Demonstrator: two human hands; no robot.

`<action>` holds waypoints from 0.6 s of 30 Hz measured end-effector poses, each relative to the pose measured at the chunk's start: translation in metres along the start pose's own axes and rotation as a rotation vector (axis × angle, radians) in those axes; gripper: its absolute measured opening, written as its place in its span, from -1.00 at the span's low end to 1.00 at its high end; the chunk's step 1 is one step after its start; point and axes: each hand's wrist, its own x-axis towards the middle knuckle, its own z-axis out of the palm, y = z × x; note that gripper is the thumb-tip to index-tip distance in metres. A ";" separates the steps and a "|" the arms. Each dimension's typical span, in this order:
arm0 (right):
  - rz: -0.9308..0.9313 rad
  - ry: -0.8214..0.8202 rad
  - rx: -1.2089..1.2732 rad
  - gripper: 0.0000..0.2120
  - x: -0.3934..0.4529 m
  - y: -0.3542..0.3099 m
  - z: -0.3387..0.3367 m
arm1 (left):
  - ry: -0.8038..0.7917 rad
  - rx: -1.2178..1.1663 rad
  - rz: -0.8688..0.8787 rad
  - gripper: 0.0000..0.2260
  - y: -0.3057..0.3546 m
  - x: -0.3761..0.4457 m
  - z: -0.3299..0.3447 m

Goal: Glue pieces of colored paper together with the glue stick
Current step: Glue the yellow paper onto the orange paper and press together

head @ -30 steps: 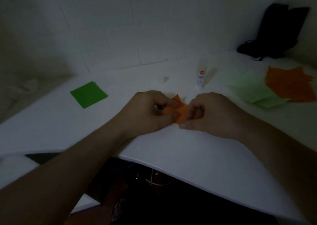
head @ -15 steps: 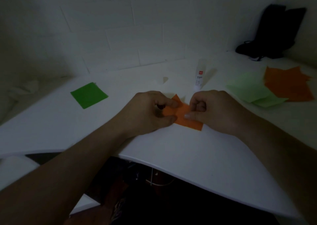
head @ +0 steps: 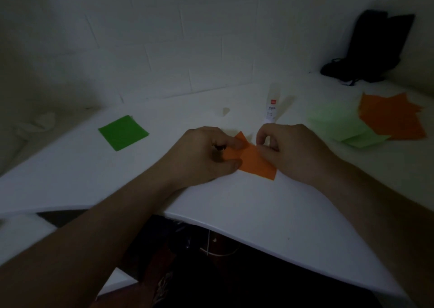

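**Both hands on orange paper, table centre**

Held from both sides: orange paper [head: 254, 163], lying on the white table [head: 234, 204]. Left hand [head: 206, 155] pinching the paper's left edge, thumb below and curled fingers above, one finger laid over the upper corner. Right hand [head: 291, 150] gripping the right edge, fingers curled, thumb against the sheet; exact contact under the fingers unclear in the dim light. Lower right corner of the paper flat on the table, free of both hands. Upper corner pointing away from the person, partly covered by the left fingers.

Just beyond the right hand: glue stick [head: 272, 106], standing upright, untouched, white body with a small red mark. Whether capped, not discernible. Beyond the grip and slightly left of the stick: a small pale scrap [head: 226, 111], nature unclear.

Well left of the grip: green square [head: 123, 133], flat on the table, apart from both hands.

Well right of the grip: pale green sheets [head: 342, 126], loosely stacked, overlapping the near edge of an orange stack [head: 392, 116] behind them.

Far right, against the tiled wall [head: 164, 49]: black bag [head: 371, 49], leaning upright.

Near table edge below the forearms; dark floor under it, details not readable.
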 end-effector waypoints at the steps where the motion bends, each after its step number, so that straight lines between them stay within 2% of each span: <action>1: 0.002 -0.020 0.002 -0.90 -0.001 -0.001 0.000 | 0.005 0.013 -0.001 -0.63 0.000 0.000 0.000; 5: 0.033 -0.094 0.013 -0.72 -0.004 -0.005 -0.003 | 0.013 0.075 -0.014 -0.60 0.004 0.000 -0.003; 11: 0.098 -0.125 0.045 -0.54 -0.005 -0.010 -0.007 | 0.004 0.018 -0.056 -0.70 0.008 -0.001 -0.006; 18: 0.111 -0.146 0.073 -0.50 -0.006 -0.013 -0.010 | 0.011 -0.005 -0.085 -0.73 0.006 0.000 -0.004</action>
